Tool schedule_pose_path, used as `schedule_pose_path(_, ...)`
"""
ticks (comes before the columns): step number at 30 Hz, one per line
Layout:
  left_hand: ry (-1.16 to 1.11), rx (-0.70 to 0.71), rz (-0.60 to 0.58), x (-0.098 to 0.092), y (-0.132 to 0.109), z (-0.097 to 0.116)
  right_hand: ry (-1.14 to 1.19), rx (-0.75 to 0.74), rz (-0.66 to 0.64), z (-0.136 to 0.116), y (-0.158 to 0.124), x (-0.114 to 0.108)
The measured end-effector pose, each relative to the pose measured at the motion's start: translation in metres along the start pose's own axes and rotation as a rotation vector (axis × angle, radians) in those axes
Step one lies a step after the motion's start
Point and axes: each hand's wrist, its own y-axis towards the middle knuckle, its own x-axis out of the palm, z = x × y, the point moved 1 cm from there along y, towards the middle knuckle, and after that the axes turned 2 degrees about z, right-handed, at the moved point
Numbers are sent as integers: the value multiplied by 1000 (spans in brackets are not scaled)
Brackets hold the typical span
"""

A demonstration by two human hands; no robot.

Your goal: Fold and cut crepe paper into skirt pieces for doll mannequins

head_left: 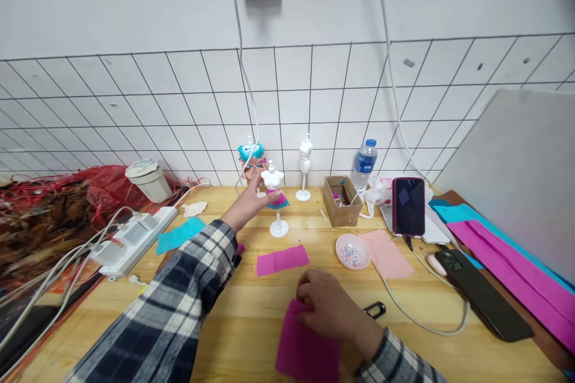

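Note:
My left hand (251,200) is at a small white dress form (272,178) wearing a pink skirt with a blue hem (277,198). Its thumb lies across the skirt and its fingers curl behind, partly hidden. My right hand (330,305) pinches the upper edge of a magenta crepe-like sheet (308,344) near the table's front. A smaller magenta strip (283,260) lies flat between the hands. Behind my left hand stands another form dressed in blue and peach (251,152). A bare white form (305,161) stands to its right.
A pink dish of beads (363,245) sits beside a peach sheet (389,254). Behind are a cardboard box (344,215) and a water bottle (365,161). Phones (408,206) and cables occupy the right; a power strip (135,242) and blue piece (179,235) lie left.

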Motion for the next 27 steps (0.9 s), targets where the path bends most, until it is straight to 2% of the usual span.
schedule_pose_path(3, -79, -66, -65, 16, 14, -1, 359, -9, 156, -2, -5, -27)
schedule_pose_path(5, -84, -98, -66, 25, 9, 3, 560, 42, 294, -3, -9, -48)
schedule_pose_path(7, -110, -130, -63, 30, -7, 15, 709, 104, 376, -2, -15, -66)
schedule_pose_path(11, -350, -221, -69, 37, -52, 44, 887, 210, 361, -5, -23, -85)
schedule_pose_path(13, -407, -279, -34, 40, -70, 52, 942, 246, 351, -10, -23, -89)
schedule_pose_path(16, -402, -395, -31, 44, -87, 50, 1054, 179, 362, -23, -20, -90)
schedule_pose_path(22, -549, -437, -155, 57, -104, 38, 1276, 167, 361, -38, -12, -79)
schedule_pose_path(27, -765, -477, -316, 63, -111, 47, 1198, 199, 387, -34, -13, -77)
